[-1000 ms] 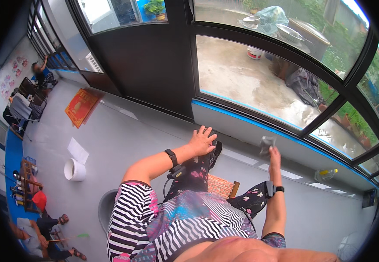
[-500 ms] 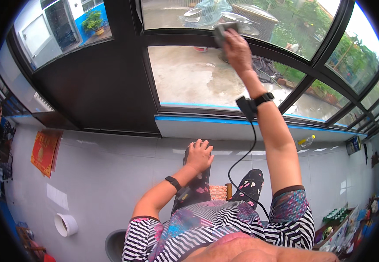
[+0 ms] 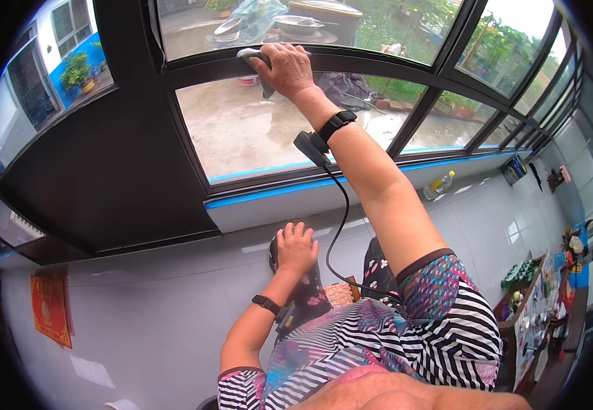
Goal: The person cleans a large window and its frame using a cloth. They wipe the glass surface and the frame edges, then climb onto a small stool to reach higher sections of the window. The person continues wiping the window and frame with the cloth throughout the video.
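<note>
A red mat (image 3: 49,311) lies at left on the floor (image 3: 166,321). Farther off, the right hand (image 3: 287,70) grips a grey cloth (image 3: 249,54) against the dark window frame (image 3: 378,67). Nearer, the left hand (image 3: 297,247) rests on a flowered trouser leg (image 3: 314,296), fingers slightly spread. At right is a yellow-capped bottle (image 3: 439,185).

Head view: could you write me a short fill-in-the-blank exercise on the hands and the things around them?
1. The right hand holds a ____ cloth against the dark window frame.
2. The left hand rests on the ____ leg.
3. The clear bottle by the wall has a ____ cap.
4. The mat at the picture's left is mainly ____.

Missing words: grey; left; yellow; red.
</note>
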Tool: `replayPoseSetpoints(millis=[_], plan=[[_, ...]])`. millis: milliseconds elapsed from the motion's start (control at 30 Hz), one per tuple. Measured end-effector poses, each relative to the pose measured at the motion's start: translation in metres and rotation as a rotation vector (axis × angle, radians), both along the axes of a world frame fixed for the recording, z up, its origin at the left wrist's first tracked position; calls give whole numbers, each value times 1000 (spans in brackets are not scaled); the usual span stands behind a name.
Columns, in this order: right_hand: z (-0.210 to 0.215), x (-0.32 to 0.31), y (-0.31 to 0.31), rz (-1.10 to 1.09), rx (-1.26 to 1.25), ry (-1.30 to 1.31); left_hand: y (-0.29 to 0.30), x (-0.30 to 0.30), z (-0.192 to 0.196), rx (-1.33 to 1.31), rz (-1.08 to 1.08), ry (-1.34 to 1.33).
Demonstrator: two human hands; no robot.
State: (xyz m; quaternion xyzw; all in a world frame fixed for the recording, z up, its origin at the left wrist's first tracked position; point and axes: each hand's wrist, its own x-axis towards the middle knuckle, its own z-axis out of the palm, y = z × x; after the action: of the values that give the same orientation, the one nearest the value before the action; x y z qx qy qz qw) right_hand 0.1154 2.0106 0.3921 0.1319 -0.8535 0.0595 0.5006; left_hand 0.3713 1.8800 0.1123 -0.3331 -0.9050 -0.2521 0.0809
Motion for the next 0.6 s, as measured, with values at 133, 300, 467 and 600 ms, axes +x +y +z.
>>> replayPoseSetpoints(millis=[133,300,467,600], plan=[[-5,0,15,-24,65,16,4,1,-5,63,-46,21],[-8,7,52,-68,72,52,6,-1,-6,53,-58,37],[-11,15,105,-75,118,127,2,-3,-2,32,-10,6],[-13,16,131,-72,160,170,-4,-4,3,42,32,-12]])
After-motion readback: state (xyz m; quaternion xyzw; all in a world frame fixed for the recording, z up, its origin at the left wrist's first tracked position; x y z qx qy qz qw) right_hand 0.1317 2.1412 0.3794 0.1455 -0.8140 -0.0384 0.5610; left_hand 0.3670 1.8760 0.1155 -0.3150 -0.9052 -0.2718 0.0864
